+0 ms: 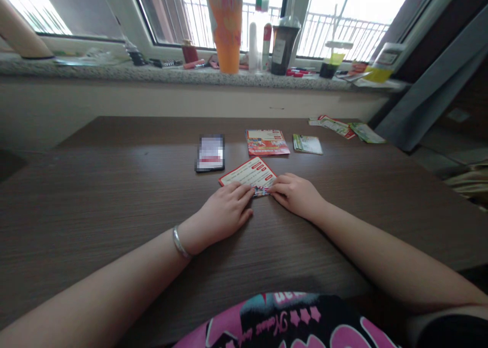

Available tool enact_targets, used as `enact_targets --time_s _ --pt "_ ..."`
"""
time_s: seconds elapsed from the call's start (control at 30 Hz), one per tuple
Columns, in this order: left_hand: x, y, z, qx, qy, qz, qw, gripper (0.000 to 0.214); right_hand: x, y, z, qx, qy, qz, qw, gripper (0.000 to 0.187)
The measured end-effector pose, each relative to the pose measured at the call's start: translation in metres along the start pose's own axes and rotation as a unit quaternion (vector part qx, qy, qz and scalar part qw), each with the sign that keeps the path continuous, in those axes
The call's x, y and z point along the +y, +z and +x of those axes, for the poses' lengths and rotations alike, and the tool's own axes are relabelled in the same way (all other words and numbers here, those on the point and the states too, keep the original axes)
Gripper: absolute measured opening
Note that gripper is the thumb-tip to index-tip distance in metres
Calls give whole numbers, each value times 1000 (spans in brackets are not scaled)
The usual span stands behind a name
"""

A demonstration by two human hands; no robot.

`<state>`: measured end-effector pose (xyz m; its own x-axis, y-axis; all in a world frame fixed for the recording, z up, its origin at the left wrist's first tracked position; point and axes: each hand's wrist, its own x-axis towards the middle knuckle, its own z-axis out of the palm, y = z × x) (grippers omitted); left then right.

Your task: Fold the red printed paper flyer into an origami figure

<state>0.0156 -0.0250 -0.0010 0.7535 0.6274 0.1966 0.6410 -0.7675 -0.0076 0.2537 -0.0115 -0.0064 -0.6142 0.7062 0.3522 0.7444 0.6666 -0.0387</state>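
A printed sheet of paper [247, 172] with a red border and rows of text lies at an angle on the table in front of me. Its near corner is folded over, showing a strip of colourful print. My left hand [226, 208], with a silver bangle at the wrist, holds the sheet down along this fold, fingers together and thumb lower on the table. On the right, my right hand [297, 193] has its bent fingers and thumb closed at the other end of the fold. The sheet's edges under my fingers are hidden.
Beyond the sheet lie a phone [210, 154], a stack of red printed papers [267, 143] and a smaller stack of cards [308, 144]. More printed slips [335, 126] lie at the far right. Cups, including a tall orange one [227, 33], and bottles line the granite windowsill [163, 74].
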Motion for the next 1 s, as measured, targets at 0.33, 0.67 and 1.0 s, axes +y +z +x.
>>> enact_targets --time_s 0.33,0.67,1.0 --pt "1 -5 0 -3 7 -8 1000 43 -1 -3 1 -11 -46 -40 998 21" --pt "0 -9 0 -13 14 -19 1000 42 -2 0 2 1 -93 -10 996 22" --pt "-3 -8 -1 -16 23 3 1000 44 -3 -4 3 -16 -129 -54 990 22"
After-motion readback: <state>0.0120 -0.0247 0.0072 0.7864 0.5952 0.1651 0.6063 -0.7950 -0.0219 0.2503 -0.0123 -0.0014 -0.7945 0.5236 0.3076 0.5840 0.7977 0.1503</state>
